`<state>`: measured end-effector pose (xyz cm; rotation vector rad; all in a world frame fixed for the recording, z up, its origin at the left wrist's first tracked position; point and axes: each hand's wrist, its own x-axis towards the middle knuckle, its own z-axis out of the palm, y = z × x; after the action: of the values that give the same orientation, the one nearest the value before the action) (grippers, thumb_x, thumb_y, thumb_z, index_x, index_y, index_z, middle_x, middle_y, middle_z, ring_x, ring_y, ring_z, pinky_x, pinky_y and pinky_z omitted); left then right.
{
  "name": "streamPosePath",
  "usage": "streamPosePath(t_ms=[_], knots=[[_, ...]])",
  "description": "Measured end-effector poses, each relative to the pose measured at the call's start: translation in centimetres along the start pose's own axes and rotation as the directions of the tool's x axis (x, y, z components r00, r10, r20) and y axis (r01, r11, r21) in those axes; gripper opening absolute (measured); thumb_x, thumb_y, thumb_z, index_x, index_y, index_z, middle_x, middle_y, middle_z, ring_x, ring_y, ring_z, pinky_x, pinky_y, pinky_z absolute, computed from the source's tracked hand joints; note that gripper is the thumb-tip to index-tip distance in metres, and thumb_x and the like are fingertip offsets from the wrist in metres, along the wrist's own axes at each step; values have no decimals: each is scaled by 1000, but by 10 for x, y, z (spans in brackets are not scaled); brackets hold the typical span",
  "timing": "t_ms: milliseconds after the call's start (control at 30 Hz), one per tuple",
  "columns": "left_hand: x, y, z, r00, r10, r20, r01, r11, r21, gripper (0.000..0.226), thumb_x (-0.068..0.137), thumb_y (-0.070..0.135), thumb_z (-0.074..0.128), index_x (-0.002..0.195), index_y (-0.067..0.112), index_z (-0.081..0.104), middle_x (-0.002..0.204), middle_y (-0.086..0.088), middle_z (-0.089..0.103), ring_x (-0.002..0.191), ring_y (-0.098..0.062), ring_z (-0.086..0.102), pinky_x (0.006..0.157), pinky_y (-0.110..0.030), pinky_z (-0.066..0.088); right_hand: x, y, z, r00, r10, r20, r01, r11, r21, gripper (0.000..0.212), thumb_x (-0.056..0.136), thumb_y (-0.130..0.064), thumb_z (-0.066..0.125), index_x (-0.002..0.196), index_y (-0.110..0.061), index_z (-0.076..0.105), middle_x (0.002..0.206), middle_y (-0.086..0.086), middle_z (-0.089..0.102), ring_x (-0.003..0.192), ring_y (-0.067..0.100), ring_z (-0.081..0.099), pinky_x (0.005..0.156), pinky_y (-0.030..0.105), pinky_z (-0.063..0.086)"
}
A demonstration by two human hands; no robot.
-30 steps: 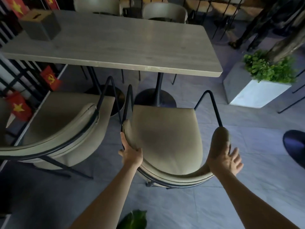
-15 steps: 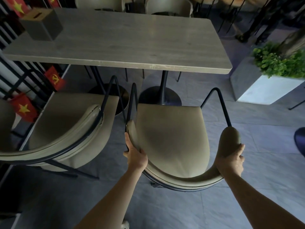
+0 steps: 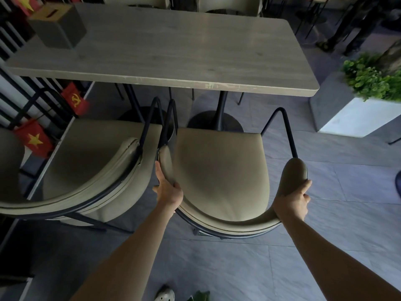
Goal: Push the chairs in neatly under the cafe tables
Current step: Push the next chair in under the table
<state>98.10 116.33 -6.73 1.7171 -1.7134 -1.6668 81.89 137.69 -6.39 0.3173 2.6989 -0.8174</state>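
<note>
A beige padded chair (image 3: pixel 219 170) with black metal arms stands in front of me, its seat just short of the grey wooden cafe table's (image 3: pixel 173 48) near edge. My left hand (image 3: pixel 168 190) grips the left end of its curved backrest. My right hand (image 3: pixel 293 200) grips the right end of the same backrest. A second matching chair (image 3: pixel 91 161) sits close on the left, its arm nearly touching the first chair's arm.
A brown-topped box (image 3: pixel 57 27) stands on the table's far left corner. A white planter (image 3: pixel 355 118) with green leaves stands on the right. Black railings with red flags (image 3: pixel 34 140) run along the left. More chairs and someone's legs (image 3: pixel 347 29) lie beyond the table.
My right hand, open over the backrest's right end a second ago, has closed on it. The chair and table appear nearer and larger in view; my left hand kept its grip.
</note>
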Motion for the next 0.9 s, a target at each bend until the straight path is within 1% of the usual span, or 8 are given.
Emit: streamPosePath(t_ms=[100,167,233,433,533,600,667,900], knots=[[9,1,-5,1000,-11,0,11,1000,9,83,96,8,43,145,49,-9,138,-27,28,68,-19,49,66,-31,45,0,-10,6,1000,-4,8,4,1000,-7,93,87,1,54,152,-21,-9,141,27,33,119,53,46,95,56,43],[12,3,-6,999,-36,12,36,999,8,83,96,9,44,143,52,-10,139,-25,27,69,-18,47,72,-43,47,2,-13,9,1000,-3,10,3,1000,-18,95,86,1,55,152,-21,-9,140,28,33,119,53,46,95,56,43],[13,5,-6,998,-56,32,56,998,14,83,96,11,43,142,55,-11,140,-22,25,68,-17,44,79,-50,48,2,-14,9,1000,7,8,-7,1000,-26,96,85,1,56,152,-21,-9,140,28,33,118,54,46,95,56,43],[8,7,-8,996,-79,43,79,997,7,86,96,8,45,142,55,-11,146,-23,18,65,-17,42,67,-43,44,0,-14,6,1000,7,22,-6,999,-36,99,85,0,59,152,-23,-10,139,28,34,118,53,46,94,55,43],[6,7,-8,995,-92,49,91,996,17,89,95,6,46,141,57,-12,146,-22,18,65,-18,41,72,-48,48,0,-13,5,1000,6,29,-5,999,-34,101,84,1,60,153,-23,-9,139,28,35,118,52,46,95,55,43],[6,7,-9,992,-110,60,109,994,20,90,95,6,46,139,59,-12,146,-22,18,71,-23,44,84,-57,48,-1,-11,4,1000,6,29,-5,1000,-28,100,84,2,59,153,-24,-9,139,28,35,118,52,46,95,55,43],[7,6,-11,989,-132,65,130,991,25,91,94,5,46,138,60,-13,146,-22,17,86,-28,44,89,-64,44,-2,-11,5,1000,1,31,-1,1000,-22,98,85,1,57,152,-25,-9,140,27,35,118,52,47,94,55,44],[10,3,-13,986,-144,87,141,989,36,91,94,12,49,136,63,-14,147,-21,18,97,-31,43,88,-66,46,1,-7,8,1000,-7,29,7,1000,-28,96,86,1,55,152,-26,-11,142,26,30,119,53,45,94,56,43]])
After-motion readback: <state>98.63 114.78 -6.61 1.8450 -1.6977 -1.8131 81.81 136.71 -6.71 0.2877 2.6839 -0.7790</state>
